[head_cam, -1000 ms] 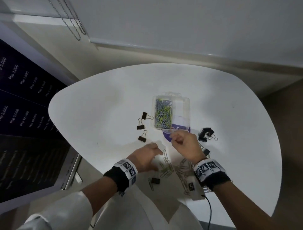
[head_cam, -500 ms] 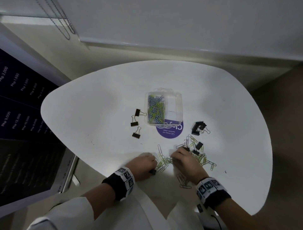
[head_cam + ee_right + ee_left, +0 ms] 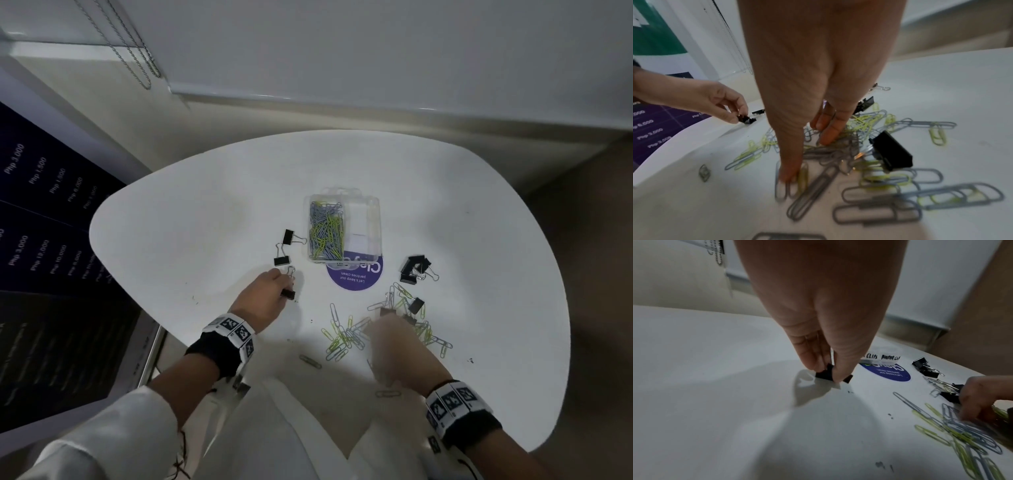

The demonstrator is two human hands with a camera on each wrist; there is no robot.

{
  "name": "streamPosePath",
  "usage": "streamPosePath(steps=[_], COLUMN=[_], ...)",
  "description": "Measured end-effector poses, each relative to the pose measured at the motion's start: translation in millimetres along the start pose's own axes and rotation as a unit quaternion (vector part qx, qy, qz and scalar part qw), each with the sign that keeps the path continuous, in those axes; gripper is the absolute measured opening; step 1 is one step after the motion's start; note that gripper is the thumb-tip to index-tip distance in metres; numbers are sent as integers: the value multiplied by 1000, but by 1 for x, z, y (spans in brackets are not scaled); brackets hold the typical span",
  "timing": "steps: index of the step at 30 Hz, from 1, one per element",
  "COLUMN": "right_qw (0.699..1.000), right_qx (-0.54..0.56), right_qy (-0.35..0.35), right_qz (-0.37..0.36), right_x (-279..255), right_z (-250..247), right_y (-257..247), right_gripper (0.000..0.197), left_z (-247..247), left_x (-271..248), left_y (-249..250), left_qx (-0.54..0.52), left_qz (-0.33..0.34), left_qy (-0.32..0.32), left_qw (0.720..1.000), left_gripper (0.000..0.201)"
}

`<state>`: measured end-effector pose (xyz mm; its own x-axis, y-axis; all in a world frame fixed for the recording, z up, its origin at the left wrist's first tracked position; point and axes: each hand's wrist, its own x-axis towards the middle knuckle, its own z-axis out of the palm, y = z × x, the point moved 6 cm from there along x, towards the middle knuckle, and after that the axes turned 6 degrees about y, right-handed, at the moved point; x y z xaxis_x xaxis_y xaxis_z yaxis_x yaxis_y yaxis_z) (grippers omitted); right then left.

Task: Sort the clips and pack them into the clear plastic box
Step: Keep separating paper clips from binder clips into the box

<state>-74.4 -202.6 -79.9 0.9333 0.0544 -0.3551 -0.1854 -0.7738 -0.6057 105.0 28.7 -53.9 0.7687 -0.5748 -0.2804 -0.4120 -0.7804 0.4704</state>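
My left hand [image 3: 285, 291] pinches a small black binder clip [image 3: 288, 294] just above the white table [image 3: 205, 240], next to two other binder clips [image 3: 282, 261] left of the clear plastic box [image 3: 374, 219]. The left wrist view shows thumb and fingers closed on that clip [image 3: 825, 374]. The box's left compartment holds grey and green paper clips [image 3: 325, 233]. My right hand [image 3: 807, 158], blurred in the head view, rests with straight fingers [image 3: 828, 131] on the loose paper clip pile [image 3: 879, 162], beside a black binder clip [image 3: 892, 152].
A heap of black binder clips [image 3: 414, 272] lies right of the box. A round purple sticker [image 3: 356, 279] sits partly under the box. Stray paper clips [image 3: 310, 361] lie near the table's front edge. A dark price board [image 3: 41, 260] stands to the left.
My left hand has left the paper clip pile and moved forward-left with a black binder clip, up to the binder clips beside the box. The right hand stays on the pile.
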Motion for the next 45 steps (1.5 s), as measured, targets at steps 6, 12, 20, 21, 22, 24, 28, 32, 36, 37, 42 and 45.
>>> streamPosePath(steps=[6,12,20,21,22,24,28,32,36,37,42,45], right_qw=[995,999,995,994,994,996,998,991,977,974,946,938], right_qx=[70,8,-22,-23,-27,-34,-12,91,171,181,248,232], right_qy=[70,33,100,102,101,86,62,71,104,114,178,234], right_qz=[12,40,-20,-13,-6,8,25,68,78,76,104,105], right_x=[13,12,30,33,36,41,46,41,40,42,73,109], right_z=[-5,-5,8,9,9,9,8,2,-14,-19,-49,-69], right_y=[-6,-8,-21,-23,-24,-27,-30,-21,-27,-29,-49,-61], right_gripper=[34,85,15,10,6,5,5,11,27,29,7,15], left_z=[16,69,76,76,75,73,74,69,43,32,-18,-31], left_x=[-24,-52,-30,-27,-25,-22,-21,-19,-13,-10,29,59], left_y=[37,69,86,86,86,87,79,56,46,45,51,54], left_qx=[20,56,93,102,118,154,231,199,111,62,-143,-231], left_qz=[103,182,222,228,234,249,247,203,162,140,14,-58], left_qy=[-56,-168,-62,-52,-42,-29,-18,-39,1,29,134,176], left_qw=[993,967,969,967,964,956,941,958,981,988,980,955], left_gripper=[37,77,56,46,39,31,31,40,13,3,15,9])
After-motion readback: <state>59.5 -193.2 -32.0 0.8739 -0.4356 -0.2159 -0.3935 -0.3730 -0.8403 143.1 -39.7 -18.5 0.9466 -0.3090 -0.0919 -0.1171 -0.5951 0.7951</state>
